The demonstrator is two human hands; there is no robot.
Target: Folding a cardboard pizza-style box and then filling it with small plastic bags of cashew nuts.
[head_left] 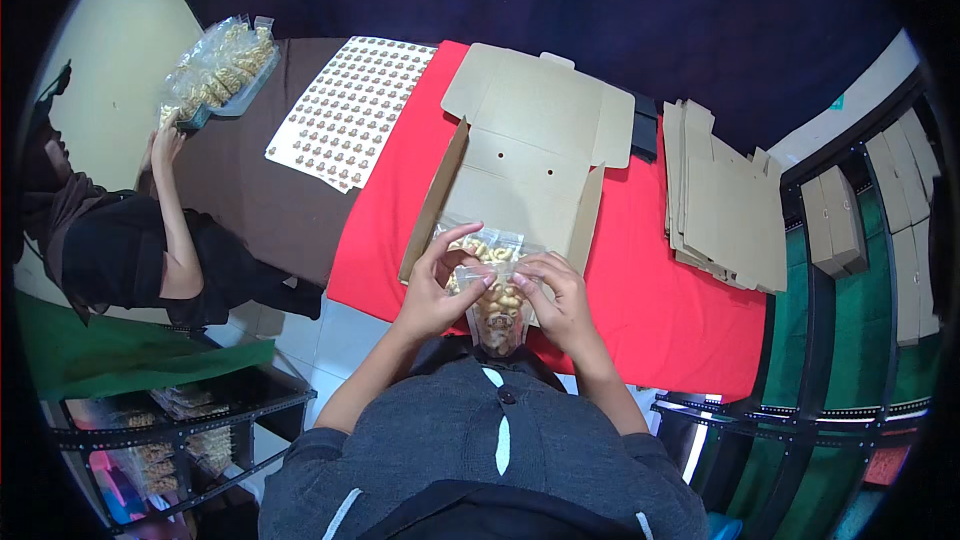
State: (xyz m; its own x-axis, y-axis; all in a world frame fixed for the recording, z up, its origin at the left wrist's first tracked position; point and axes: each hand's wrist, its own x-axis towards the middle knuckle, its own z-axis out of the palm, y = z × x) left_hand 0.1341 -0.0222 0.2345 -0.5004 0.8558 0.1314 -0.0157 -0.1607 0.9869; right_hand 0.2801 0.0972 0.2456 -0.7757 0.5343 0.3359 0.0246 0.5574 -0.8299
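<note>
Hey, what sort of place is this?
Probably a small snack-packing workspace. Your left hand and right hand hold a clear snack pouch, an open cardboard box lies in front of you, and flattened cartons are stacked to the right.

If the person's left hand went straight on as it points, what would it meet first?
The left hand would first meet the clear snack pouch at its fingertips; beyond, probably the open cardboard box, though depth is unclear.
</note>
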